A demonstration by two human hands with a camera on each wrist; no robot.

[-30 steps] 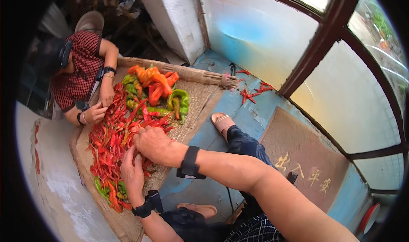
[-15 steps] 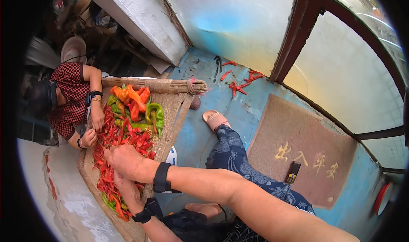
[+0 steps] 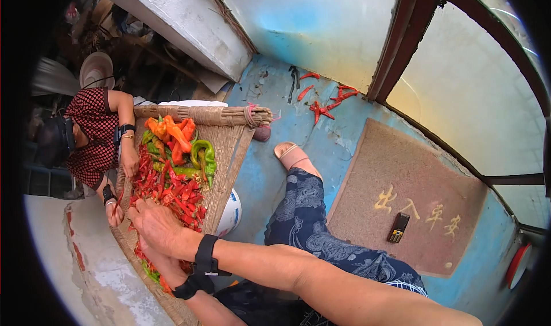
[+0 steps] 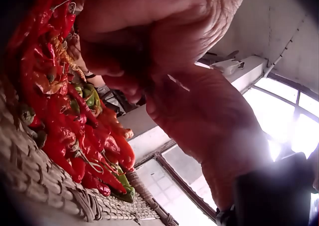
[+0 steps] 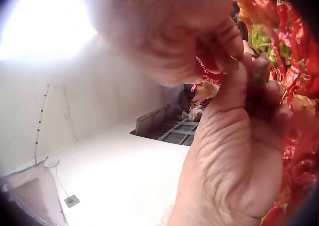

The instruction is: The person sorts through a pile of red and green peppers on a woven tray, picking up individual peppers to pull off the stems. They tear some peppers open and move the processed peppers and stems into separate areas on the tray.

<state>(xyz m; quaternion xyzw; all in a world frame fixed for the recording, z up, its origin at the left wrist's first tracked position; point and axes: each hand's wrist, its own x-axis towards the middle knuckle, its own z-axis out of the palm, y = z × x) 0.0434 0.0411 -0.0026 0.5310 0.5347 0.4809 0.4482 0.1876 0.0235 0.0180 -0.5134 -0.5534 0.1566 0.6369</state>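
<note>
My right hand (image 3: 155,222) is over the near part of the woven tray (image 3: 224,148), partly covering my left hand (image 3: 160,260). In the right wrist view, the two hands meet at the fingertips. A dark red chili pepper (image 5: 256,76) shows in the curled fingers and thumb of the left hand (image 5: 224,156). The right hand (image 5: 149,31) pinches at its end, mostly hiding it. Shrivelled red chili peppers (image 3: 178,194) lie heaped beside the hands. Green peppers (image 3: 204,156) and orange peppers (image 3: 172,131) lie at the tray's far end.
Across the tray, another person (image 3: 92,125) holds a thin dark red chili. A white bucket (image 3: 231,211) stands beside the tray. Several red chilies (image 3: 320,112) lie on the blue floor. On the brown mat (image 3: 367,177) is a phone (image 3: 398,227); the wall (image 3: 51,240) borders the left side.
The head view has turned, bringing the phone and bucket into sight. My joined hands have shifted left over the tray. The other person's hands have moved apart, one going down with a chili.
</note>
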